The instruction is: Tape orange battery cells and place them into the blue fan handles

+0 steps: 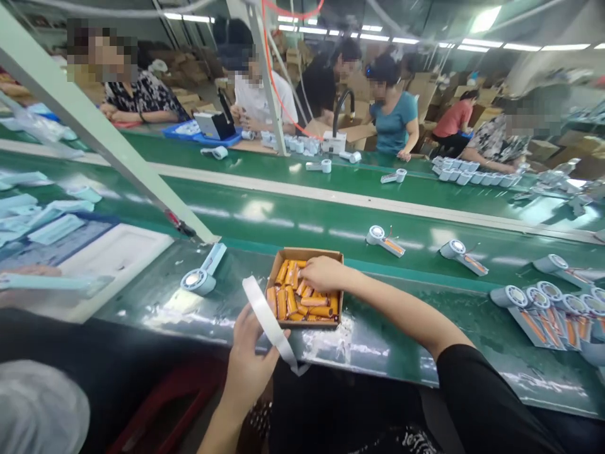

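My left hand (250, 340) is closed around a roll of white tape (267, 318), held edge-on at the near left corner of a small cardboard box (305, 325). A loose end of the tape hangs at the bottom. Orange cylindrical batteries (319, 302) fill the box in a loose heap. Over its far side, my right hand (324, 272) reaches in with fingers bent down and together among the batteries. Its fingertips are partly hidden, so I cannot tell what they grip. Left of the box lies a light-blue handheld fan housing (198, 280).
Fan housings with orange batteries (543, 309) crowd the bench at right. Others, such as one fan housing (385, 239), lie on the green conveyor (307, 214). A slanted metal post (108, 126) stands at left, near a white tray (127, 252) and a neighbour's blurred hand. Several people sit opposite.
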`<state>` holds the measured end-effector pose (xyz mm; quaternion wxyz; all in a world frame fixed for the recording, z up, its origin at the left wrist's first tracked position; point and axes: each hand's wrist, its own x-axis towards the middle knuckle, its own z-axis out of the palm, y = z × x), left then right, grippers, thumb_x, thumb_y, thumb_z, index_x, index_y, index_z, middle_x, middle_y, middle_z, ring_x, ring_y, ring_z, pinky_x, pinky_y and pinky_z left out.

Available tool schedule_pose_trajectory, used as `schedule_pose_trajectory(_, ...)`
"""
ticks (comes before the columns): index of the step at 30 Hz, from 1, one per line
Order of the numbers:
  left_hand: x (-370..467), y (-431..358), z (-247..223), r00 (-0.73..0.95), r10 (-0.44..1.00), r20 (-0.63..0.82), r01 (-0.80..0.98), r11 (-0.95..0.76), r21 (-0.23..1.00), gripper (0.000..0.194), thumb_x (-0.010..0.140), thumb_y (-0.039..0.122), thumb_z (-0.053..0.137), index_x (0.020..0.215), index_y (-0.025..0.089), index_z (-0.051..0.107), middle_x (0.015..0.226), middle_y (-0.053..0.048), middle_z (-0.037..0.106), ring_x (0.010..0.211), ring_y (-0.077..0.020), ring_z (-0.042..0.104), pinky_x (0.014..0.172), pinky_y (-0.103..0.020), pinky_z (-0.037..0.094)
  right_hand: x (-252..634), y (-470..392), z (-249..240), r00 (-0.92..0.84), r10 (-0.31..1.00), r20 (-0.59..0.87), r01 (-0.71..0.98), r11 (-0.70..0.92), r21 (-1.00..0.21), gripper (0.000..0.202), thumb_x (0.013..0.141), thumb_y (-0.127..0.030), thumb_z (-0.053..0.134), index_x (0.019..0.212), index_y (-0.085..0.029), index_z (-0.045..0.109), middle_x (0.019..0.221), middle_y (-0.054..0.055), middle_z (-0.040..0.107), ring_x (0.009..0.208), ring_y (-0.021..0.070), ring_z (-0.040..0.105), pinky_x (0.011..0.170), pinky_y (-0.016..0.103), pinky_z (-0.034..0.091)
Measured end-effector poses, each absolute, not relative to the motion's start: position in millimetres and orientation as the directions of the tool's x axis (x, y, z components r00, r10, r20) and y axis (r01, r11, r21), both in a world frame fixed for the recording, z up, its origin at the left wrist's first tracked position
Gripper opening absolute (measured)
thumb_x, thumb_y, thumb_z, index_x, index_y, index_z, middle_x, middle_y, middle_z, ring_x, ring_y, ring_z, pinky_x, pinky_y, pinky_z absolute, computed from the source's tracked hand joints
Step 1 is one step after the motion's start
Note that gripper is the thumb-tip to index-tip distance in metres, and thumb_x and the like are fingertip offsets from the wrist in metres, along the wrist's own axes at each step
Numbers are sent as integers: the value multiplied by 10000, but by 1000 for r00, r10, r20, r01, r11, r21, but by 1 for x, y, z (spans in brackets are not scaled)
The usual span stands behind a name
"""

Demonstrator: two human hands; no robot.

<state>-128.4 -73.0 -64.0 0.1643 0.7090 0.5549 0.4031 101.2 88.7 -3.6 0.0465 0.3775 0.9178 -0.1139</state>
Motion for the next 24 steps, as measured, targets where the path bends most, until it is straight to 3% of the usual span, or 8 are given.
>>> schedule_pose_trajectory(3, -133, -70, -78, 89, 911, 402, 645, -360, 674, 534, 1017, 413, 623, 1536, 476, 511, 1466, -35, 672, 1572, -357, 458, 1256, -589, 495, 93, 95, -2, -722, 638, -268, 682, 723, -114, 183, 959, -218, 755, 1134, -188, 798, 1234, 123, 792, 1143, 291, 714, 981, 411, 551)
schedule_pose_trajectory(6, -135, -63, -91, 106, 892, 439, 638, -400, 658, 434, 1016, 411, 642, 1444, 359, 595, 1466, -80, 661, 1555, -391, 478, 1222, -607, 530, 93, 93, 2, -704, 645, -299, 692, 717, -83, 213, 974, -267, 725, 1174, -242, 794, 1337, 112, 747, 1224, 335, 667, 1006, 512, 543)
schedule_pose_trajectory(9, -133, -60, -94, 125, 850, 512, 656, -458, 600, 378, 1012, 413, 664, 1370, 298, 638, 1423, -100, 675, 1523, -402, 516, 1180, -600, 567, 101, 90, 4, -726, 631, -271, 679, 722, -138, 158, 965, -228, 699, 1096, -211, 786, 1255, 123, 767, 1231, 355, 640, 1040, 558, 518)
schedule_pose_trajectory(11, -131, -61, -92, 158, 817, 554, 675, -499, 544, 355, 1017, 391, 662, 1358, 293, 642, 1420, -99, 677, 1517, -392, 523, 1183, -597, 564, 111, 90, 3, -727, 666, -166, 682, 677, -276, 132, 968, -161, 669, 1055, -178, 767, 1173, 127, 788, 1203, 329, 660, 1082, 530, 507)
schedule_pose_trajectory(13, -130, -61, -90, 196, 776, 600, 688, -545, 480, 327, 1022, 353, 653, 1342, 288, 643, 1412, -96, 686, 1504, -382, 533, 1170, -586, 573, 125, 87, 1, -626, 780, 2, 648, 521, -556, 183, 986, -149, 651, 1145, -170, 738, 1164, 120, 791, 1162, 281, 702, 1087, 468, 528)
schedule_pose_trajectory(16, -126, -61, -86, 284, 706, 649, 700, -615, 363, 338, 1012, 266, 633, 1350, 258, 641, 1375, -106, 708, 1479, -381, 543, 1143, -570, 589, 148, 75, 3, -387, 916, 106, 223, 205, -953, 456, 951, -304, 761, 1375, -200, 627, 1240, 106, 769, 1104, 239, 756, 1019, 411, 595)
schedule_pose_trajectory(19, -116, -61, -74, 358, 632, 688, 722, -654, 225, 355, 992, 148, 595, 1336, 206, 663, 1308, -137, 731, 1463, -398, 533, 1126, -582, 589, 168, 51, 15, -345, 932, 107, -116, 71, -991, 618, 793, -505, 915, 1276, -209, 668, 1219, 96, 772, 1082, 246, 774, 1030, 429, 610)
schedule_pose_trajectory(24, -95, -65, -44, 470, 596, 651, 763, -645, 39, 403, 952, 25, 572, 1281, 181, 745, 1244, -121, 767, 1399, -390, 560, 1215, -677, 488, 186, 8, 45, -353, 927, 129, 79, 167, -983, 478, 723, -511, 972, 993, -207, 721, 1110, 76, 812, 1023, 234, 761, 1026, 437, 611)
